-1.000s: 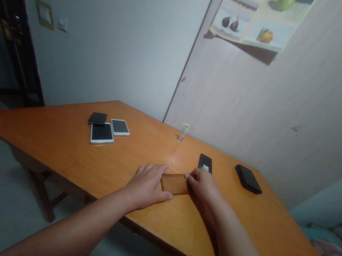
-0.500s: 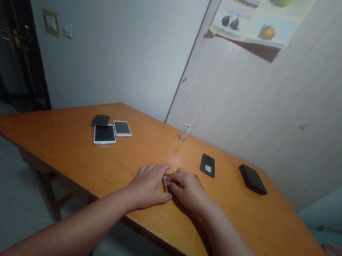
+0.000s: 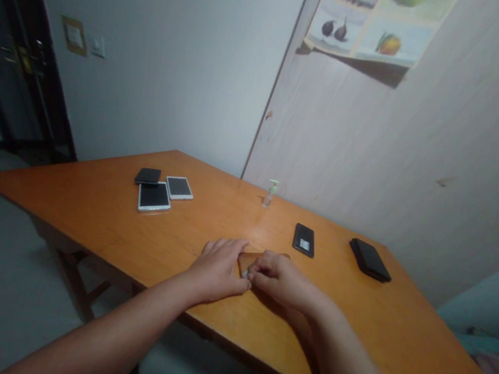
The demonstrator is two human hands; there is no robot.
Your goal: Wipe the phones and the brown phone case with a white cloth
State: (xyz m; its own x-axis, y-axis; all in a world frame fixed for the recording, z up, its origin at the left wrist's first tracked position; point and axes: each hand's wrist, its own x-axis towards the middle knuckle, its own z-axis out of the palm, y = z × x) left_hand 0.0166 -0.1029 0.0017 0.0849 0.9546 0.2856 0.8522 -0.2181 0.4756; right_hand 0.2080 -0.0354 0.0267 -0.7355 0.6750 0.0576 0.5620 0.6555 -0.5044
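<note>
In the head view, a flat brown case (image 3: 246, 261) lies at the near side of the table (image 3: 217, 219). The left hand (image 3: 215, 271) is spread around its left end, touching it. The right hand (image 3: 281, 279) pinches a small whitish piece (image 3: 245, 274) at the case. Farther, to the right, lies a black tablet (image 3: 304, 239).

Got a fruit poster (image 3: 376, 29) upper right, dark door (image 3: 26, 29) far left, plus some gold-framed wall plate (image 3: 74, 36) upper left.

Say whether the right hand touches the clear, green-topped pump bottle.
No: the bottle stands farther back, apart from the right hand.
</note>
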